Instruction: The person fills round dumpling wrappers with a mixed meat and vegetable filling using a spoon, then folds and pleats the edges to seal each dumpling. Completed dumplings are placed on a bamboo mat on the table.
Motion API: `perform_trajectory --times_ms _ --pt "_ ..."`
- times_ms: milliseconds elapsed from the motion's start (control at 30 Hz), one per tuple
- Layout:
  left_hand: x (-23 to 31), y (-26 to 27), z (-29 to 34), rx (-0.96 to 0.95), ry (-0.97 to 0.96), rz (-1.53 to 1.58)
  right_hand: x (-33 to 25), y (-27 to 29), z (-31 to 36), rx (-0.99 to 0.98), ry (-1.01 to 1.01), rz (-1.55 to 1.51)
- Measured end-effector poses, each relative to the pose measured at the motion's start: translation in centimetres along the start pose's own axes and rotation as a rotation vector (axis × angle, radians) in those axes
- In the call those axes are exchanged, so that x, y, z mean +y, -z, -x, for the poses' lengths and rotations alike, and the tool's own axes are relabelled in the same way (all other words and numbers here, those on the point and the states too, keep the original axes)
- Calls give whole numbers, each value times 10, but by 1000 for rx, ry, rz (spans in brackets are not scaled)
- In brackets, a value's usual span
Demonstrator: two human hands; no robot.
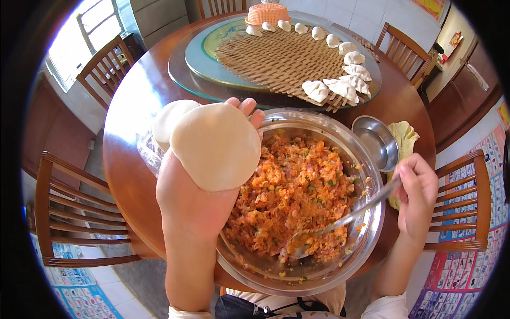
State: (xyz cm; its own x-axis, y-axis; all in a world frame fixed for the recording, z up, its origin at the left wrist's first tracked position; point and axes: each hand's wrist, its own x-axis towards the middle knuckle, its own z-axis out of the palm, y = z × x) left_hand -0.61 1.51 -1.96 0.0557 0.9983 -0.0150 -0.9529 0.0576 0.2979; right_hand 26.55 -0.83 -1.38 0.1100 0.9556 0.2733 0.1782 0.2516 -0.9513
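Observation:
A round, flat dumpling wrapper [217,146] lies across the palm of my left hand [199,204], which is held palm up with its fingertips showing past the wrapper's far edge. My right hand [417,194] grips the handle of a metal spoon [345,219]. The spoon's bowl rests in the orange and pink chopped filling [292,191], flecked with green. This filling sits in a large steel bowl [366,234] close in front of me. Behind my left hand is a stack of pale wrappers [169,119] on clear plastic film [149,151].
Folded dumplings [340,87] line the right and far edges of a woven tray [271,58] on a glass turntable [183,87]. An orange basket [265,14] stands at the back. Right of the bowl are a small steel bowl [390,141] and a yellowish cloth-like piece [405,138]. Wooden chairs [79,212] surround the table.

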Motion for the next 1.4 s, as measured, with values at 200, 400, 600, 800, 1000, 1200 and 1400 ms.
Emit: perform_trajectory --times_ms 200,400,600,800,1000,1200,1400 --pt "1 -3 -1 34 -24 10 -38 -19 28 -375 169 -35" --pt "-1 -5 -2 118 -128 29 -43 -38 32 -80 546 -113" --pt "0 -8 -3 153 -145 8 -29 -63 34 -402 748 94" --pt "1 -10 -2 137 -109 45 -25 -65 28 -440 474 -105" --pt "3 -8 -2 153 -117 72 -27 -57 22 -310 -85 -186" --pt "9 -5 -1 49 -131 34 -12 -50 7 -292 -242 -316" --pt "9 -5 0 80 -138 48 -23 -24 -7 -19 -200 -413"
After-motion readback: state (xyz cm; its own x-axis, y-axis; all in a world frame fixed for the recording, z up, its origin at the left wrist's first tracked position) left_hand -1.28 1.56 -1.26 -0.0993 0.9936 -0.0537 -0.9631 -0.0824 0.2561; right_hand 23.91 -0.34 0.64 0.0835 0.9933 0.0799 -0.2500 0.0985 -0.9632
